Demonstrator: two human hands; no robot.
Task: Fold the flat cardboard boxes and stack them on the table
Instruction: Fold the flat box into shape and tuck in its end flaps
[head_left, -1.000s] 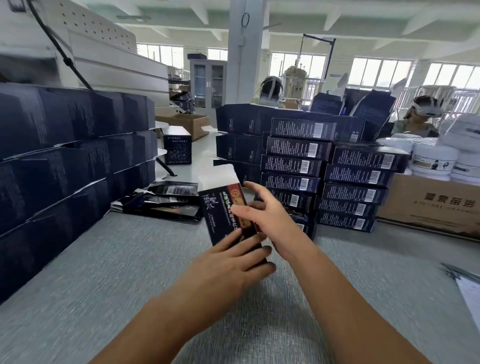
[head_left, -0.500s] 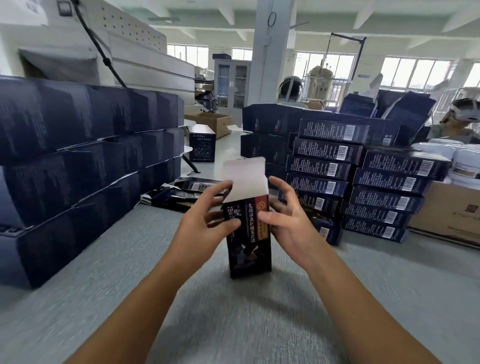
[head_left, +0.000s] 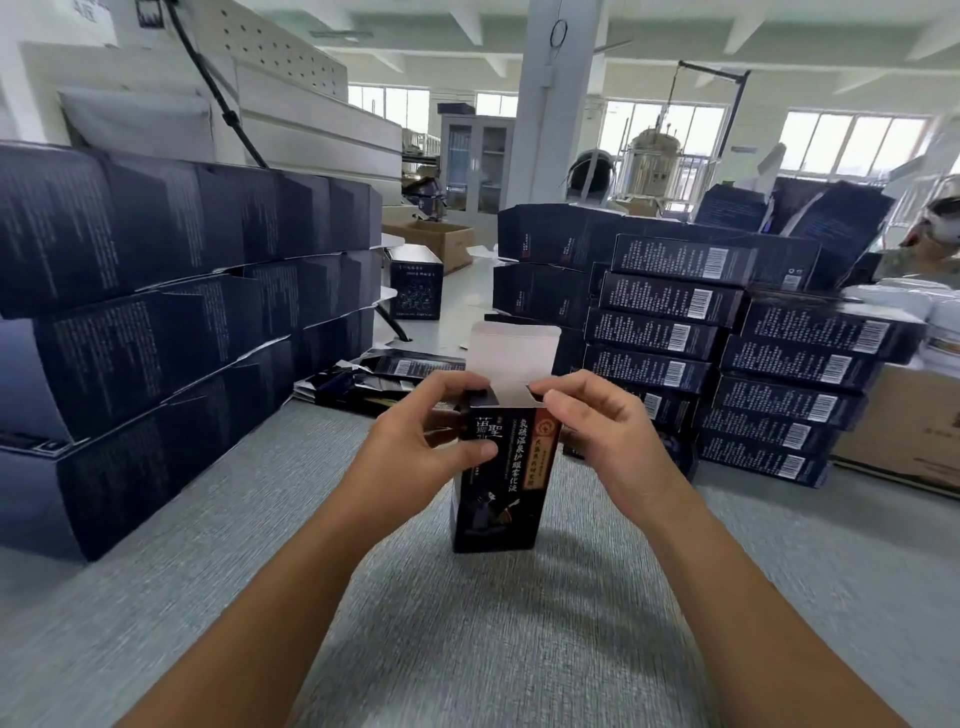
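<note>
Along the left edge of the grey table (head_left: 467, 649), a wall of folded boxes (head_left: 156, 291) is standing three rows high, each box lying on its side. Judgement: these are counting as finished and stacked. At the far end of that wall, a loose pile of flat blanks (head_left: 374, 376) is lying on the table. These are waiting to be folded, so the job is not near its end.

Centre: the person's left hand (head_left: 415, 457) is gripping the upright box (head_left: 498, 493) near its top, with the thumb lying across the printed front and the fingers curling over the left top edge. The box is standing on its base on the table, between the two hands, with its body already squared up. Its white top flap (head_left: 511, 348) is sticking straight up, not tucked. The right hand (head_left: 608, 441) is pinching at the right top corner, fingers curled close together on what is looking like the small side flap. Exactly where the fingertips are touching is hard to tell.

Right: a second stack of folded boxes (head_left: 727, 353) is sitting several rows high, barcodes facing the room, well apart from the box in hand. A brown carton (head_left: 914, 426) is sitting just beside that stack.

Judgement on this unit: the body is formed. The side flaps are being turned in, and the top flap is needing to be tucked before the box is joining a stack.
</note>
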